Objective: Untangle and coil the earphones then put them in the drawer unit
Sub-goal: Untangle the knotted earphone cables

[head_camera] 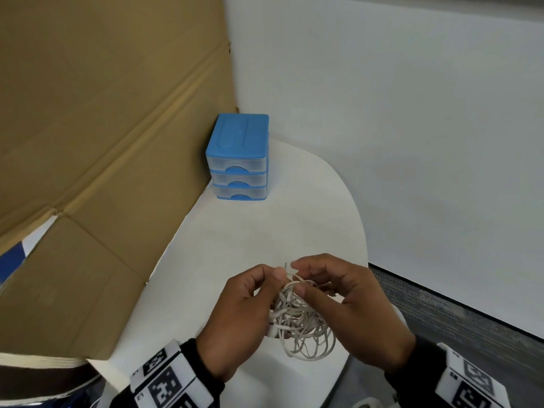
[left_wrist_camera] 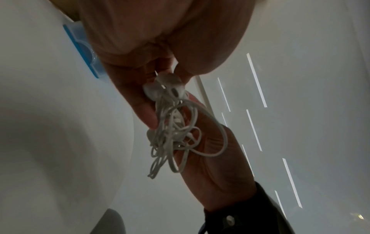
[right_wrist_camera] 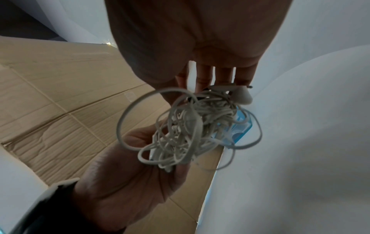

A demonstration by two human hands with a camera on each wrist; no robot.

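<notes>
White table [head_camera: 265, 231], hands pinching tangled earphones [head_camera: 300, 325]

Sleeves: dark, long, reaching to both wrists; the right sleeve cuff [left_wrist_camera: 230, 221] carries a small round metal snap button.
Left wristband [head_camera: 167, 378]: white blocky band around the wrist, printed with black-and-white square code markers.
Right wristband [head_camera: 471, 381]: white blocky band of the same kind, with black square code markers and small printed digits.
Hands: bare, no gloves, rings or watch visible.
</notes>
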